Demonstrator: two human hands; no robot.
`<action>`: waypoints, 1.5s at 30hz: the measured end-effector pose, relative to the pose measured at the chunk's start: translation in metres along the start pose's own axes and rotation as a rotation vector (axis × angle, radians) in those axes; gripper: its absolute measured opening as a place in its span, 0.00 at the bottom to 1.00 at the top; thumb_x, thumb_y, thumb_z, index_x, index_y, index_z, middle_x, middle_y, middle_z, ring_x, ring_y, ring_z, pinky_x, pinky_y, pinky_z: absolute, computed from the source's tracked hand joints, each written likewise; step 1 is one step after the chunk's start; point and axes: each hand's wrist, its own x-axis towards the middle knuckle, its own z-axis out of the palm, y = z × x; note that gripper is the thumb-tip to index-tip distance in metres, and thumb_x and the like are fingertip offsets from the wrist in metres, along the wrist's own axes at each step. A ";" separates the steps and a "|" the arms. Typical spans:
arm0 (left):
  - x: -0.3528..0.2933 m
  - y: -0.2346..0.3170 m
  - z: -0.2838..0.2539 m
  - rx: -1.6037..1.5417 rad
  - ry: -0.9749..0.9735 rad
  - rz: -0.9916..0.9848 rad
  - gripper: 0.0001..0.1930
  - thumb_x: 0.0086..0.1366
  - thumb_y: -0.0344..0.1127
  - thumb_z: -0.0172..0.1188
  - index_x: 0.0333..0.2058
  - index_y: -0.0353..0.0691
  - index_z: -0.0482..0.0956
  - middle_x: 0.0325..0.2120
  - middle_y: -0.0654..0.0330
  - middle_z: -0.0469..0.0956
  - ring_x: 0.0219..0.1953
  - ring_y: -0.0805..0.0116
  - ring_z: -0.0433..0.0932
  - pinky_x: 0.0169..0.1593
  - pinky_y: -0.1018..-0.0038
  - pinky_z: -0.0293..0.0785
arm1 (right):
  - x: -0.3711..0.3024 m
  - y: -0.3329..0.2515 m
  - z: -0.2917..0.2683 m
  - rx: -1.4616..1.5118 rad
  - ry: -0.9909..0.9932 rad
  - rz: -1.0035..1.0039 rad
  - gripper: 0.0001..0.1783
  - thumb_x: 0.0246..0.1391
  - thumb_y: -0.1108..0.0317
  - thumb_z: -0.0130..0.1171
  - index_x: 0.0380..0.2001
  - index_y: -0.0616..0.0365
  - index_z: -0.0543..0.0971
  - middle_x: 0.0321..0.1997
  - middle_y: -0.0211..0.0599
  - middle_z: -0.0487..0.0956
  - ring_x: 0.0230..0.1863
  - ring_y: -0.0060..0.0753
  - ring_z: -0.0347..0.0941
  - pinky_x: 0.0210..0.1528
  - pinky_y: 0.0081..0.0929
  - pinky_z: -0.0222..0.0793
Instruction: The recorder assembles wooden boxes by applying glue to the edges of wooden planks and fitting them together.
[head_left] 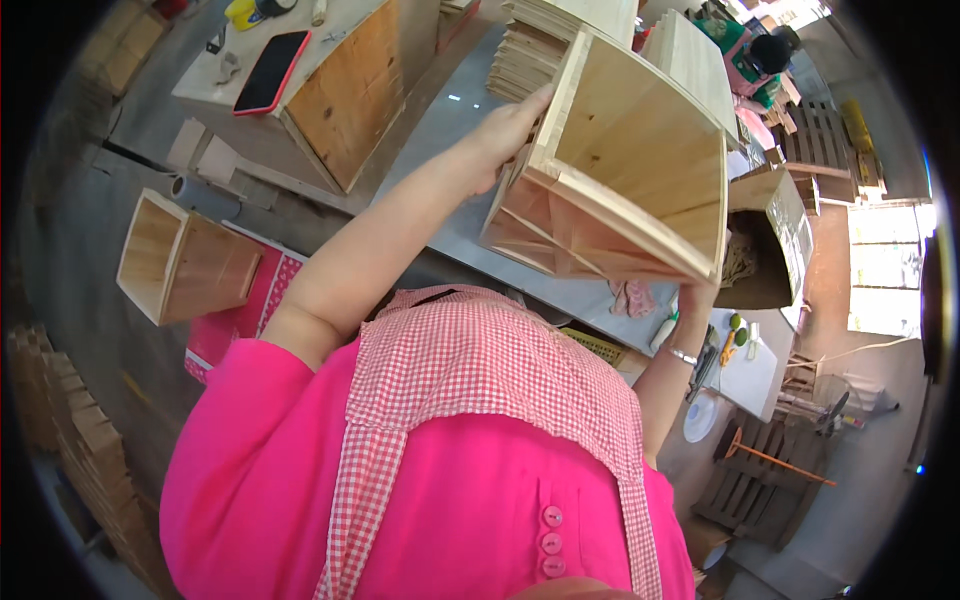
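Note:
Between my two hands is a pale wooden box (640,140), its open side tilted up toward me and its near outer face marked by crossing strips. My left hand (510,135) grips its left side, fingers partly hidden behind the wood. My right hand (700,290) closes on the lower right corner; most of its fingers are out of sight under the box. A blue-grey worktable (440,150) lies beneath. A crumpled pink cloth (632,298) rests on it just below the box.
Stacked wooden panels (520,60) stand behind the box. A cardboard box (770,240) sits to the right. At left, a cabinet (340,90) carries a red-edged phone (273,72); a second wooden box (185,260) rests on a pink surface. Another person (750,60) works at far right.

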 end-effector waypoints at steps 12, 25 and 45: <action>0.020 -0.009 -0.038 -0.206 -0.026 0.252 0.10 0.69 0.38 0.56 0.35 0.37 0.77 0.29 0.64 0.76 0.31 0.75 0.74 0.41 0.74 0.73 | -0.107 -0.158 0.288 -0.786 -0.776 -0.658 0.18 0.48 0.76 0.68 0.45 0.53 0.84 0.41 0.40 0.75 0.32 0.32 0.75 0.37 0.28 0.72; 0.049 0.012 -0.048 -0.847 -0.453 -0.060 0.09 0.72 0.33 0.50 0.41 0.31 0.70 0.31 0.62 0.70 0.28 0.77 0.70 0.36 0.79 0.73 | -0.103 -0.165 0.287 -0.875 -0.789 -0.522 0.20 0.48 0.80 0.66 0.47 0.57 0.84 0.30 0.36 0.77 0.29 0.26 0.73 0.31 0.21 0.68; 0.182 0.082 -0.024 0.042 -0.281 0.098 0.06 0.67 0.33 0.58 0.30 0.39 0.78 0.20 0.65 0.77 0.22 0.76 0.77 0.23 0.78 0.75 | -0.105 -0.165 0.287 -0.832 -0.744 -0.458 0.20 0.46 0.81 0.67 0.45 0.58 0.85 0.29 0.33 0.77 0.30 0.25 0.72 0.32 0.20 0.67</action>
